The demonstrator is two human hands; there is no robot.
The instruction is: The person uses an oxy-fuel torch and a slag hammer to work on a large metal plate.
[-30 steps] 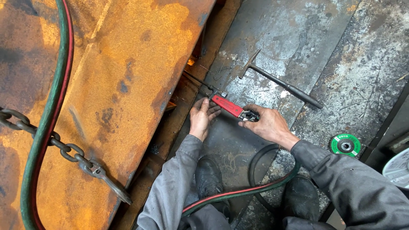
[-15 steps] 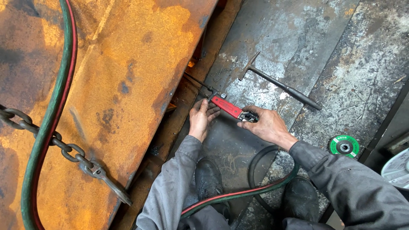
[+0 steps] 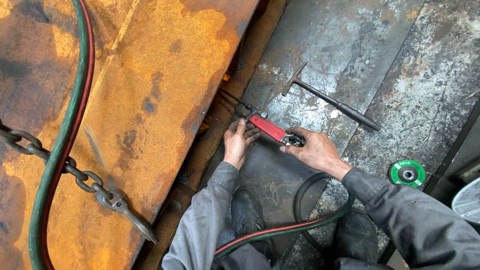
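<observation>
My right hand (image 3: 316, 151) grips the rear end of a cutting torch (image 3: 268, 128) with a red handle. Its thin dark nozzle tubes reach up-left toward the edge of a large rusty orange steel plate (image 3: 150, 100). A small glow shows at that edge. My left hand (image 3: 239, 141) rests under the front of the red handle, fingers spread against it. Both arms wear grey sleeves. The paired green and red hose (image 3: 290, 227) runs from the torch back between my boots.
A chipping hammer (image 3: 330, 102) lies on the grey steel floor plate above my hands. A green grinding disc (image 3: 407, 173) lies at the right. A chain with a hook (image 3: 95, 190) and another green-red hose (image 3: 70, 125) cross the rusty plate.
Both hands and the torch hold nearly the same place. The view has shifted very slightly.
</observation>
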